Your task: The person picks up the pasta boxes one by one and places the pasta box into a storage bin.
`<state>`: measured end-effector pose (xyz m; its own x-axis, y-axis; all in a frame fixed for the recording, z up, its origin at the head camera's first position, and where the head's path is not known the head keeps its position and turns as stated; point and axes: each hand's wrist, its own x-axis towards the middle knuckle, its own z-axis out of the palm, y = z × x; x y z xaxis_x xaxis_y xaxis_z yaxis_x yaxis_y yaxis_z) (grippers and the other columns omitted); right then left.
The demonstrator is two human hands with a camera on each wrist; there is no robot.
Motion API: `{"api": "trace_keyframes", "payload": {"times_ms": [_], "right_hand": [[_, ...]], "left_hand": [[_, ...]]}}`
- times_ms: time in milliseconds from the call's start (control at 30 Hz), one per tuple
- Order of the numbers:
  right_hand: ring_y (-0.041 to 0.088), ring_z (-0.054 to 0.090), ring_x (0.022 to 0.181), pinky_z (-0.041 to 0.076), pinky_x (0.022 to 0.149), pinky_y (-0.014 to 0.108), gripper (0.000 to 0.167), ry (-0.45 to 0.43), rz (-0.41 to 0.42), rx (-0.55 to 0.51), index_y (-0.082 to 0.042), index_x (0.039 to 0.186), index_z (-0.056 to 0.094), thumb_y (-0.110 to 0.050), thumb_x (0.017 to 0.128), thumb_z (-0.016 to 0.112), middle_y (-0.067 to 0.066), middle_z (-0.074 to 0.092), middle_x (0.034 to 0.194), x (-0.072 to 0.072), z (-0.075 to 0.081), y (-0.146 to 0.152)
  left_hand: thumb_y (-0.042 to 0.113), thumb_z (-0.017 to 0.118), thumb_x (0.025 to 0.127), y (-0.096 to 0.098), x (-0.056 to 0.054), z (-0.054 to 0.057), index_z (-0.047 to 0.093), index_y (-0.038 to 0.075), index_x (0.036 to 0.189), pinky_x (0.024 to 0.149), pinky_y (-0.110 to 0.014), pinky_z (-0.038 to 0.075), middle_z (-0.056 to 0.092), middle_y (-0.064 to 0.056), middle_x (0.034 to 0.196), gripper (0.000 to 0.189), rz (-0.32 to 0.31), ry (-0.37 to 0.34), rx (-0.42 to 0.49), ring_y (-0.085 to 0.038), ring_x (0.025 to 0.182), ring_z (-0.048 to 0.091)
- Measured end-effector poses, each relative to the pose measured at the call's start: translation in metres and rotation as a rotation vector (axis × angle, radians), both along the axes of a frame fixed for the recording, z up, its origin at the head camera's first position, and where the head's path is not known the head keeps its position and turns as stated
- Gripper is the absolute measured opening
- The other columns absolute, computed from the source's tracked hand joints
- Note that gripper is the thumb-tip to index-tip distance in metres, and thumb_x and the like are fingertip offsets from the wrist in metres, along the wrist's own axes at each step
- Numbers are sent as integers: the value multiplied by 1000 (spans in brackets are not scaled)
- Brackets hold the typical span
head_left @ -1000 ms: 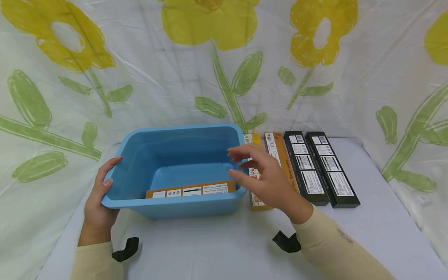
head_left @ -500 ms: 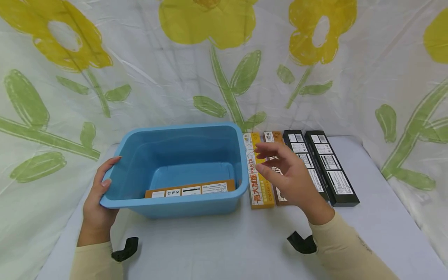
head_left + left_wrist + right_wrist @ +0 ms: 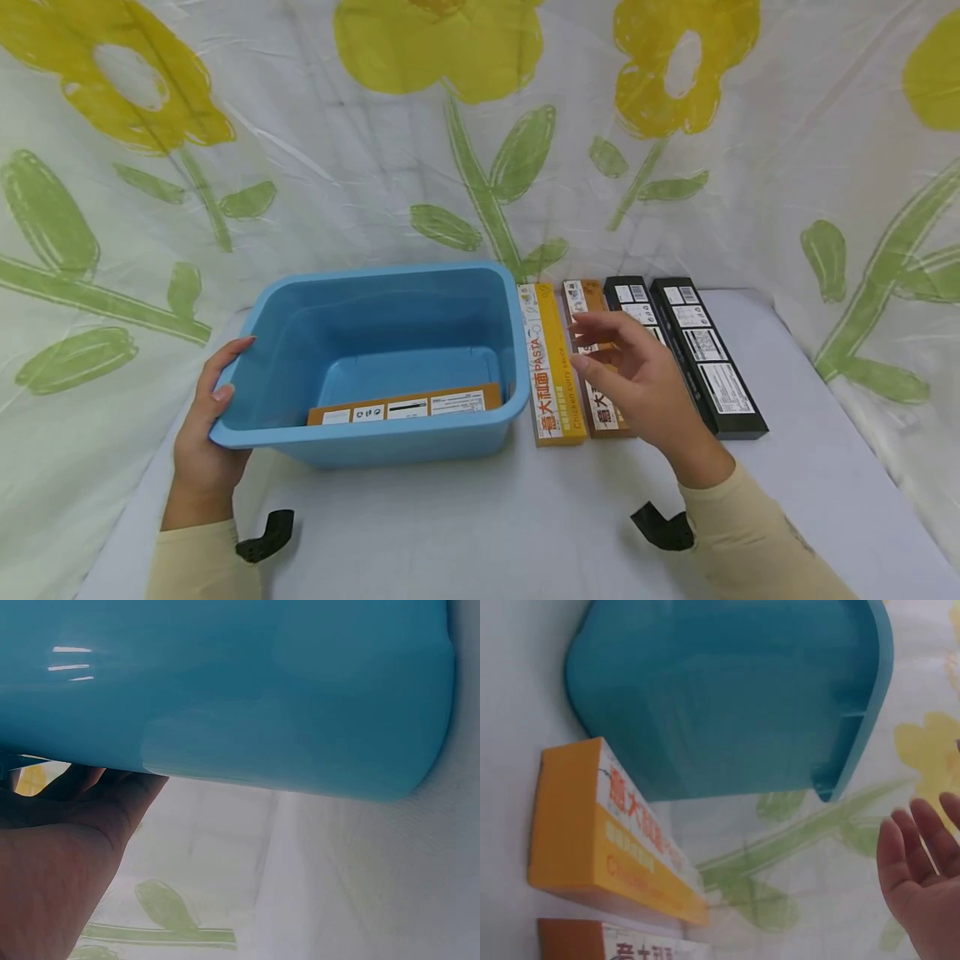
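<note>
My left hand (image 3: 206,425) grips the left rim of a blue plastic tub (image 3: 420,437), thumb over the edge. Inside the tub, along its near wall, lies an orange-brown box (image 3: 405,407) with white label panels. To the tub's right, a yellow pasta box (image 3: 558,367) lies flat on the table. Beside it is a brown pasta box (image 3: 606,421), partly covered by my right hand (image 3: 633,379). That hand hovers over the brown box with fingers loosely bent and nothing between them. In the right wrist view, the hand (image 3: 930,870) appears apart from the yellow box (image 3: 622,832).
Two black boxes with white labels lie at the right end of the row, a nearer black box (image 3: 630,292) partly behind my hand and an outer black box (image 3: 712,358). A white sheet (image 3: 360,183) with painted flowers hangs behind the table (image 3: 450,533).
My right hand has moved right, from the tub's right rim to above the brown box, uncovering the yellow box. The left hand stays on the rim.
</note>
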<state>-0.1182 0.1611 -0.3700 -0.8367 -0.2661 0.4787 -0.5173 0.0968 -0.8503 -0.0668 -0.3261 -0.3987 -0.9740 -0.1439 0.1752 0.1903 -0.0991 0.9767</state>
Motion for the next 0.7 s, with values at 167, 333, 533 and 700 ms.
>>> {"api": "trace_keyframes", "payload": {"times_ms": [167, 333, 533, 700], "right_hand": [[32, 62, 118, 55, 95, 28, 45, -15, -19, 13, 7, 140, 62, 13, 97, 70, 16, 64, 136, 1, -7, 6], [30, 62, 118, 55, 93, 27, 44, -36, -44, 14, 4, 141, 63, 13, 98, 70, 14, 64, 136, 2, -14, 14], [30, 62, 116, 56, 91, 28, 44, -40, -70, 13, 3, 141, 64, 14, 98, 70, 14, 65, 134, 3, -19, 22], [29, 62, 118, 55, 93, 28, 44, -44, -83, 32, 2, 142, 63, 11, 99, 70, 16, 64, 136, 1, -23, 29]], "left_hand": [[30, 32, 106, 0, 0, 0, 38, 22, 170, 104, -53, 30, 16, -3, 175, 65, -1, 3, -3, -34, 150, 26], [29, 33, 105, -1, 0, -2, 38, 21, 170, 104, -52, 29, 16, -4, 175, 65, -9, 11, 8, -34, 150, 26], [29, 33, 105, -1, 0, -2, 38, 21, 170, 104, -51, 28, 16, -4, 175, 65, -5, 11, 10, -34, 150, 25], [29, 33, 105, 0, 0, -1, 39, 21, 170, 104, -51, 29, 16, -3, 175, 65, 1, 6, 4, -34, 150, 25]]}}
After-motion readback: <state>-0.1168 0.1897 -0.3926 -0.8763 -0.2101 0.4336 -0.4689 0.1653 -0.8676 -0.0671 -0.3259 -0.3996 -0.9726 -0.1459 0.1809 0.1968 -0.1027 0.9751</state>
